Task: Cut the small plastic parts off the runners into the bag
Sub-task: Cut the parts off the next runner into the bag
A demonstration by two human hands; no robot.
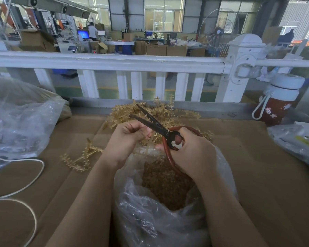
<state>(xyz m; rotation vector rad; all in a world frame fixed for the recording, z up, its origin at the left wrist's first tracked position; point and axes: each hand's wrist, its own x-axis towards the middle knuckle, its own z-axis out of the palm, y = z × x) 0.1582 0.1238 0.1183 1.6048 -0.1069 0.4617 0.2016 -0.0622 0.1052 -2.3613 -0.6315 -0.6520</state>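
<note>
Lining the bench, brown cardboard (257, 166); beyond, apparently a workshop.

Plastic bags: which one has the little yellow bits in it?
The clear bag nearest the person, under both hands, holds the cut yellow parts. The bag at the left shows none.

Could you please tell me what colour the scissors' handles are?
Reddish-brown handles on dark blades, seen clearly in the head view.

Both forearms are bare to the frame's edge, no sleeves showing; the left hand (127, 138) and right hand (194, 154) seem ungloved.
</note>
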